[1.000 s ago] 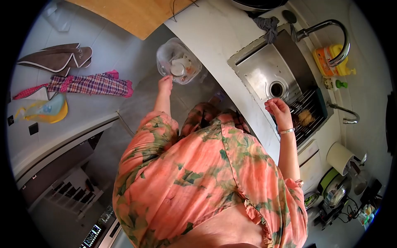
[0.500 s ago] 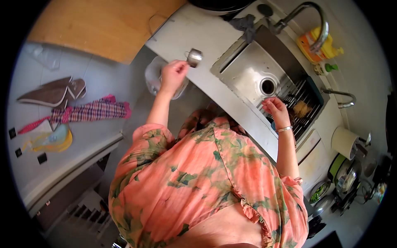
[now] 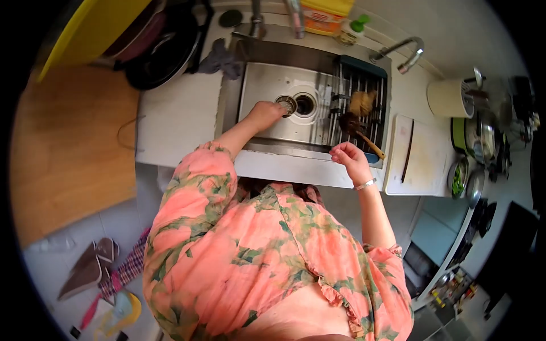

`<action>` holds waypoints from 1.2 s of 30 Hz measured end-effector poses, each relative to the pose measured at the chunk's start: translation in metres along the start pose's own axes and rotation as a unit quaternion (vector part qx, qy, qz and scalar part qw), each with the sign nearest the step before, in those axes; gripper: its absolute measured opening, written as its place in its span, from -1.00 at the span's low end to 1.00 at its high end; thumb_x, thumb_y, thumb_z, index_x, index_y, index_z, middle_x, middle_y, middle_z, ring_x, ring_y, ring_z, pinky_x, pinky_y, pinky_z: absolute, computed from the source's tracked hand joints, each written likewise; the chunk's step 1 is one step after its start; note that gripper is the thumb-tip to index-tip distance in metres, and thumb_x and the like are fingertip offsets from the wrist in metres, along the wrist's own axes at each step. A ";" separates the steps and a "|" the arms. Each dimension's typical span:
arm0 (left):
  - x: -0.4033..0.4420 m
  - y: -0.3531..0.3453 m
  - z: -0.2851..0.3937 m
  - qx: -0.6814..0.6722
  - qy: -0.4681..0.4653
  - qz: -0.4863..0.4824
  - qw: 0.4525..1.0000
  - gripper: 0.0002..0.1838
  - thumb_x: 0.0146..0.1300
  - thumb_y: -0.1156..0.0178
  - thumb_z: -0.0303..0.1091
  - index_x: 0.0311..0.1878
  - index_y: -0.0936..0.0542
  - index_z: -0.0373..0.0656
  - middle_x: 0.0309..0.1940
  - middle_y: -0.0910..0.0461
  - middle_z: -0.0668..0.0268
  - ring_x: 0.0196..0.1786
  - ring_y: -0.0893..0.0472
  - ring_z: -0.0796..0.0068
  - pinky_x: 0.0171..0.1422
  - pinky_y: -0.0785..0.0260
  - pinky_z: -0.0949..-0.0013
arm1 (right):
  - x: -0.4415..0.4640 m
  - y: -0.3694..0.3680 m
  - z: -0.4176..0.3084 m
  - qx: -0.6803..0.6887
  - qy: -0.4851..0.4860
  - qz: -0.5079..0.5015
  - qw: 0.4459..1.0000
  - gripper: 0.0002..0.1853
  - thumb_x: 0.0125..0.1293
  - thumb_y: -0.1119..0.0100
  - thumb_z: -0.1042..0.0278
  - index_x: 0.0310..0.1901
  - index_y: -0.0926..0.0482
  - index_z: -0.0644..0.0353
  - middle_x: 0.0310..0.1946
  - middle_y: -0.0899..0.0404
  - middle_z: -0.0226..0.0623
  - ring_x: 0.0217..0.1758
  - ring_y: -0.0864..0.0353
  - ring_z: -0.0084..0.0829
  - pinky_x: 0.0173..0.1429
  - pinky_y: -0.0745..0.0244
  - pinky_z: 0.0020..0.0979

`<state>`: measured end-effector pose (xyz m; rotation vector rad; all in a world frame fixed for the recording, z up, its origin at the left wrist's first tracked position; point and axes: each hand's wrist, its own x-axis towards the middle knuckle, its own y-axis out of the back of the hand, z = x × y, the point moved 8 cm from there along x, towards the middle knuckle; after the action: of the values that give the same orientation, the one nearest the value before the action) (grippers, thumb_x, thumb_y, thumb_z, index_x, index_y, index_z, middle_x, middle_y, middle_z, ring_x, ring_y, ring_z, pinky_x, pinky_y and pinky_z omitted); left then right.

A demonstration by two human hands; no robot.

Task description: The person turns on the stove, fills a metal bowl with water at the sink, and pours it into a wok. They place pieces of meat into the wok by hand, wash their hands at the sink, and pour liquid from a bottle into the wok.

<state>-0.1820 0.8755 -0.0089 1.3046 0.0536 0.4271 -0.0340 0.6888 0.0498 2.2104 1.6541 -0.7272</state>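
My left hand (image 3: 266, 116) reaches over the steel sink (image 3: 257, 84), its fingers closed on the rim of a small round metal sink strainer (image 3: 286, 105). The strainer is just left of the dark drain hole (image 3: 305, 104). My right hand (image 3: 351, 161) hovers by the sink's front edge with thumb and fingers pinched together; whether anything is between them is too small to see. Beyond it, a brush with a wooden handle (image 3: 371, 143) and a tan scrubber (image 3: 362, 103) lie on the black rack (image 3: 382, 85) over the sink's right side.
A large faucet (image 3: 257, 23) rises behind the sink, and a smaller curved tap (image 3: 414, 57) stands at right. A grey cloth (image 3: 220, 59) and a black pan (image 3: 162, 59) are at left. A white cutting board (image 3: 424, 162) lies on the right counter.
The view has turned toward the sink. My left hand has carried the strainer from beside the counter's front edge to the drain. My right hand stays pinched near the sink's front.
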 end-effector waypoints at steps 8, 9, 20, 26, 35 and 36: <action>0.074 -0.139 -0.003 0.016 -0.054 -0.192 0.980 -0.90 -0.05 -0.04 -0.45 -0.52 -0.57 -0.13 -0.47 -0.58 0.19 -0.40 -0.60 0.22 -0.36 -0.45 0.22 | -0.037 0.037 0.027 0.067 -0.011 0.099 0.993 -0.90 0.25 -0.04 0.44 -0.26 -0.46 0.28 -0.32 -0.53 -0.35 -0.26 -0.49 -0.59 -0.11 -0.42 -0.55; 0.078 -0.150 0.001 0.022 -0.061 -0.193 0.979 -0.90 -0.07 -0.06 -0.47 -0.53 -0.58 -0.14 -0.46 -0.59 0.19 -0.38 -0.60 0.23 -0.35 -0.46 0.23 | -0.041 0.040 0.031 0.080 -0.028 0.113 0.990 -0.92 0.24 -0.03 0.48 -0.26 -0.46 0.29 -0.32 -0.53 -0.36 -0.25 -0.48 -0.60 -0.10 -0.42 -0.56; 0.064 -0.199 -0.003 0.029 0.017 -0.276 0.961 -0.86 -0.02 -0.09 -0.38 -0.42 -0.62 -0.14 -0.36 -0.60 0.14 -0.30 -0.60 0.16 -0.28 -0.45 0.18 | -0.028 0.036 0.028 0.045 -0.008 0.099 0.994 -0.87 0.25 -0.04 0.41 -0.26 -0.48 0.29 -0.31 -0.52 -0.35 -0.21 -0.50 -0.57 -0.07 -0.44 -0.53; 0.057 -0.098 -0.060 -0.220 0.188 -0.082 0.954 -0.74 0.11 -0.10 -0.23 -0.27 -0.60 -0.20 -0.34 -0.59 0.09 -0.25 -0.57 0.09 -0.18 -0.40 0.17 | 0.029 0.006 0.007 0.005 0.027 0.043 0.999 -0.80 0.18 -0.07 0.29 -0.34 -0.55 0.27 -0.44 -0.60 -0.35 -0.38 -0.58 -0.56 -0.24 -0.49 -0.52; 0.019 0.031 -0.151 -0.185 0.211 0.146 0.949 -0.73 0.12 -0.16 -0.36 -0.11 -0.55 -0.23 -0.20 -0.51 0.14 -0.23 -0.53 0.25 -0.16 -0.37 0.37 | 0.075 -0.052 -0.025 0.032 0.063 -0.002 0.997 -0.83 0.19 -0.05 0.30 -0.37 -0.54 0.22 -0.44 -0.60 -0.36 -0.39 -0.59 -0.58 -0.30 -0.49 -0.55; 0.026 0.043 -0.142 -0.189 0.203 0.150 0.949 -0.73 0.12 -0.16 -0.36 -0.11 -0.55 -0.23 -0.20 -0.51 0.14 -0.23 -0.53 0.25 -0.16 -0.37 0.37 | 0.074 -0.055 -0.026 0.034 0.053 0.002 0.998 -0.83 0.20 -0.03 0.30 -0.38 -0.54 0.21 -0.44 -0.60 -0.37 -0.40 -0.59 -0.58 -0.31 -0.49 -0.55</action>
<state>-0.2090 1.0239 -0.0021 0.8306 0.1125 0.9181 -0.0642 0.7781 0.0342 2.3372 1.6965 -0.6863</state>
